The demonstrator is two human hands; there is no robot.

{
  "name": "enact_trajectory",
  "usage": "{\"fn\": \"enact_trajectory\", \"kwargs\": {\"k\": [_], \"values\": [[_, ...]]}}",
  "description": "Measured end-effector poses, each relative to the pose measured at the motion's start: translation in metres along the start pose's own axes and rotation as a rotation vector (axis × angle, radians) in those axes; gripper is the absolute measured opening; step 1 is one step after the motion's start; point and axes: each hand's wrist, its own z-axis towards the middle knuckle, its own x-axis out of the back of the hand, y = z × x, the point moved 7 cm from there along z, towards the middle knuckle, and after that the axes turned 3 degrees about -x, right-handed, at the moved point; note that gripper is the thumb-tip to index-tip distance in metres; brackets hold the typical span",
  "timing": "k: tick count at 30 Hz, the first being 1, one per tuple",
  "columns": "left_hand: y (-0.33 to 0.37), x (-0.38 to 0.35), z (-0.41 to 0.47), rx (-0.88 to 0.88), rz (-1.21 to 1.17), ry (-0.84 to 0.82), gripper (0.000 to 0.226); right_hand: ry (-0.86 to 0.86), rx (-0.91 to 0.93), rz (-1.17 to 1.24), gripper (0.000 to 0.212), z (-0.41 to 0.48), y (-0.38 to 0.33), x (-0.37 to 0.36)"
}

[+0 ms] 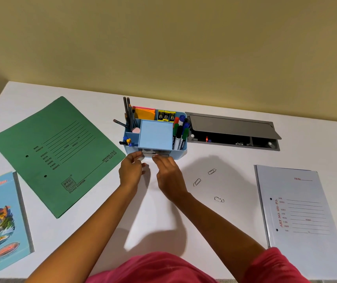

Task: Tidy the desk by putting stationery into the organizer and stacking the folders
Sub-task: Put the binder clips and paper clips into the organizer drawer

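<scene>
A light blue organizer (155, 135) stands at the middle of the white desk, holding pencils, markers, sticky notes and binder clips. Its small front drawer (155, 153) is pulled out a little, with something grey inside. My left hand (131, 169) pinches the drawer's left front corner between fingers and thumb. The fingertips of my right hand (167, 173) reach to the drawer's front edge; what they hold, if anything, is hidden. Three paper clips (211, 171) lie loose to the right of my hands. A green folder (57, 154) lies on the left and a white folder (300, 217) on the right.
A blue picture-cover notebook (0, 221) lies at the near left edge. Behind the organizer on the right, a grey cable hatch (233, 130) in the desk stands with its lid up. A yellow wall runs along the back.
</scene>
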Motion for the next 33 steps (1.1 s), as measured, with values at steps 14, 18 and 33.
{"fn": "enact_trajectory", "kwargs": {"k": [14, 18, 33], "values": [[0.013, -0.004, -0.013, -0.565, 0.871, 0.028, 0.041, 0.215, 0.017, -0.095, 0.042, 0.005, -0.011, -0.002], [0.009, -0.003, -0.013, -0.531, 0.911, 0.009, 0.042, 0.233, 0.000, -0.113, 0.022, 0.005, -0.011, -0.004], [-0.014, 0.039, -0.029, -0.560, 0.666, 0.067, 0.036, 0.067, -0.203, 0.079, 0.051, -0.048, 0.009, -0.007]]}}
